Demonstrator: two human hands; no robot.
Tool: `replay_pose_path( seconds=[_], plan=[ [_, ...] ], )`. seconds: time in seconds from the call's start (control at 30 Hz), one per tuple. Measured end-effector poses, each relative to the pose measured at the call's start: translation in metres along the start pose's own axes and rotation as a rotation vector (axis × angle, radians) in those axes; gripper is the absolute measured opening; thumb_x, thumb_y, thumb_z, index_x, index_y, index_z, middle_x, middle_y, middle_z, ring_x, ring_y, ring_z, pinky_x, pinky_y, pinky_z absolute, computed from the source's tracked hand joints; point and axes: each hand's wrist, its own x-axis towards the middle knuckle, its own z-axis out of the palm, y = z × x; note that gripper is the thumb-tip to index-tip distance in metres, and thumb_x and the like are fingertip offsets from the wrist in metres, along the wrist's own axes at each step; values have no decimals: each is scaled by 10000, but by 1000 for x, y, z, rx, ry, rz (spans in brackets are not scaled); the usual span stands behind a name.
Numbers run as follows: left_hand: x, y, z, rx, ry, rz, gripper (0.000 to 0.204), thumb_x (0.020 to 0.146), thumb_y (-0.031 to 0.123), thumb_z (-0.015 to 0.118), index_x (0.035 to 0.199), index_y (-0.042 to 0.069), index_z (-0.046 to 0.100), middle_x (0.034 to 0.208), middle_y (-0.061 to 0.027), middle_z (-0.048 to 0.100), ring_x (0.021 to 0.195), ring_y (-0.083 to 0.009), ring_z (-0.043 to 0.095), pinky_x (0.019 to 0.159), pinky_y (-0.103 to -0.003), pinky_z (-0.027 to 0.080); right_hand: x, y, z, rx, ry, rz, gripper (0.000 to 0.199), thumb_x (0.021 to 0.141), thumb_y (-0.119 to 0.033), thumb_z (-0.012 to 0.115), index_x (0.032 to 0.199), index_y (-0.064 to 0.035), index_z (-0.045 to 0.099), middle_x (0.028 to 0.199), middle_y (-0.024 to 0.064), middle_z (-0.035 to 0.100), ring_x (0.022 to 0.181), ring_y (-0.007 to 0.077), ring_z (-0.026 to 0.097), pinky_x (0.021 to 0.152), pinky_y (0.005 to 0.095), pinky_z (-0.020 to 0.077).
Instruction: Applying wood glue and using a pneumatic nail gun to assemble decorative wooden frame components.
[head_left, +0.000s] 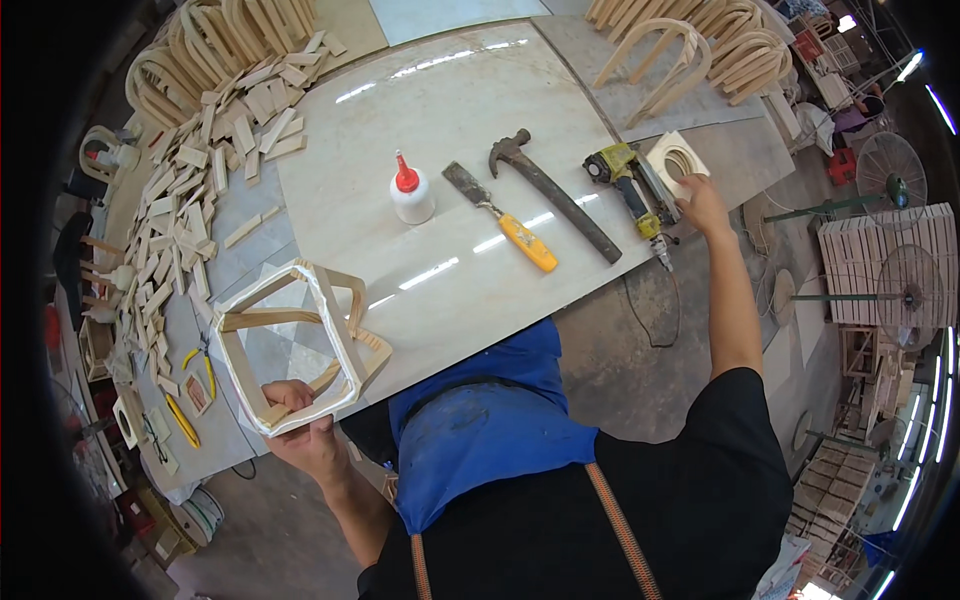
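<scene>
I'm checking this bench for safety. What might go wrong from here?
The left hand alone grips the wooden frame at one edge, partly off the table; it may twist or drop. The right hand stretches far toward the nail gun and wooden ring block; an awkward grab might knock them off the edge.

pale glossy table [450, 110], carrying: white glue bottle [411, 190] with red cap; chisel [500, 217] with yellow handle; claw hammer [553, 194]; yellow nail gun [632, 182]; square wood block [677, 160] with round hole; heap of small wood slats [205, 170] at left; yellow pliers [203, 362] near left edge.
</scene>
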Motion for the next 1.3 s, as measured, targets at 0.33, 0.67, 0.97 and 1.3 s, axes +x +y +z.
replay_pose_path(
  seconds=[0.33, 0.67, 0.97, 1.3],
  plan=[
    [0, 16, 14, -24, 43, -116, 954, 674, 200, 930, 1461, -1, 430, 834, -9, 495, 737, -114, 448, 692, -226, 378, -10, -62, -69, 6, 38, 108, 345, 820, -212, 678, 1092, 0, 672, 1026, 196, 685, 927, 358, 645, 846, 431, 518],
    [3, 13, 18, 77, -117, -82, 1258, 529, 187, 1007, 1566, 4, 319, 865, 30, 514, 763, -90, 441, 827, -216, 422, -5, -156, -89, 71, 92, -179, 377, 797, -156, 679, 1139, -2, 644, 1061, 139, 682, 909, 294, 624, 825, 398, 498],
    [3, 15, 11, 68, -106, -154, 1223, 561, 178, 994, 1562, 0, 314, 1247, -100, 579, 1015, -186, 563, 928, -267, 457, -65, -301, -120, 800, -94, -323, 423, 768, -67, 704, 1183, -26, 635, 1124, 65, 647, 940, 197, 549, 843, 283, 461],
    [-5, 15, 11, 329, -221, 74, 1139, 623, 100, 950, 1557, -1, 306, 1591, -177, 381, 1421, -293, 440, 1192, -392, 345, -110, -429, -151, 722, -260, -1199, 498, 730, -65, 771, 1210, -39, 644, 1211, 92, 674, 1208, 328, 582, 1021, 417, 486]
  ],
)
